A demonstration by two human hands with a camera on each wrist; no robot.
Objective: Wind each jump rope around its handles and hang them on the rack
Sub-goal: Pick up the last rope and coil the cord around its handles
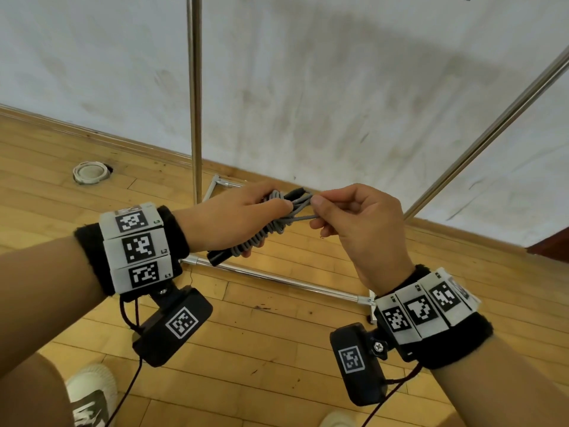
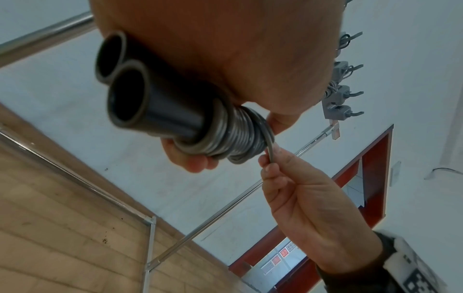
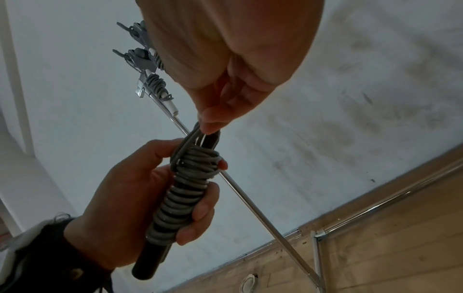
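Left hand (image 1: 234, 217) curled round wound handles (image 2: 140, 95) — right hand (image 1: 360, 223) pinching rope (image 1: 303, 217)

The left hand (image 1: 234, 217) holds the two handles (image 2: 140, 95) side by side, with the rope (image 3: 180, 198) coiled around them. The right hand (image 1: 363, 223), to its right, pinches a rope loop. The rack (image 1: 194, 103) stands behind, on the floor (image 1: 261, 349), against the wall (image 1: 338, 72).

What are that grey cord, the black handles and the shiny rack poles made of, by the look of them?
Grey cord: probably smooth plastic or rubber coating; its coils have a dull sheen and bend tightly.
Black handles: likely hard plastic tubes, glossy, with hollow open ends.
Rack poles: metal, polished or chromed, with mirror-like highlights.
The left hand grips the bundle; the right hand pinches the cord.
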